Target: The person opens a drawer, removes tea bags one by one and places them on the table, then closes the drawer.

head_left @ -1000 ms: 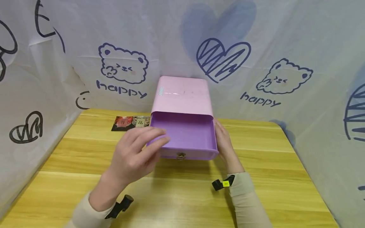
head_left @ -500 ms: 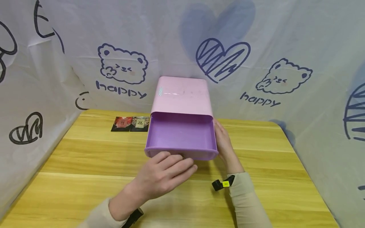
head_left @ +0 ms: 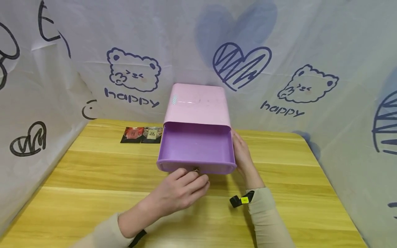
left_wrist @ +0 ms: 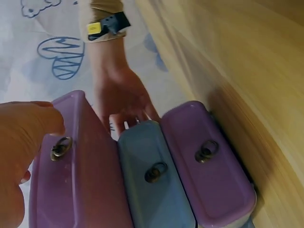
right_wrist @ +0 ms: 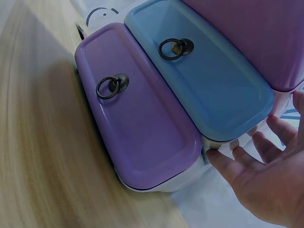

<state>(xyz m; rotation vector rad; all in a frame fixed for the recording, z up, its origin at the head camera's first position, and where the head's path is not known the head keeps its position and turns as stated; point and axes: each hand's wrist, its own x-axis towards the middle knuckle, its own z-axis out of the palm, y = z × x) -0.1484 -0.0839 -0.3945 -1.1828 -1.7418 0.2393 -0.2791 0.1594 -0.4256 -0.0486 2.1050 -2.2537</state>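
Observation:
A pink drawer cabinet (head_left: 198, 103) stands on the table with its top purple drawer (head_left: 198, 146) pulled far out and nothing inside it. My left hand (head_left: 180, 191) is at that drawer's front, its fingertips close by the brass ring pull (left_wrist: 61, 148). The ring shows free of the fingers in the left wrist view. Against the cabinet's right side rests my right hand (head_left: 244, 155), and the right wrist view shows its fingers extended along the side. Below the top drawer, the blue drawer (right_wrist: 199, 71) and the lower purple drawer (right_wrist: 137, 109) are closed.
Two small dark packets (head_left: 133, 134) with printed labels lie on the wooden table (head_left: 93, 175), left of the cabinet. Behind stands a white cloth backdrop (head_left: 186, 41) with bear and heart drawings, and it also encloses both sides.
My left hand has moved from over the drawer's left side, down and right to its front by the ring pull. The right hand stays on the cabinet's side.

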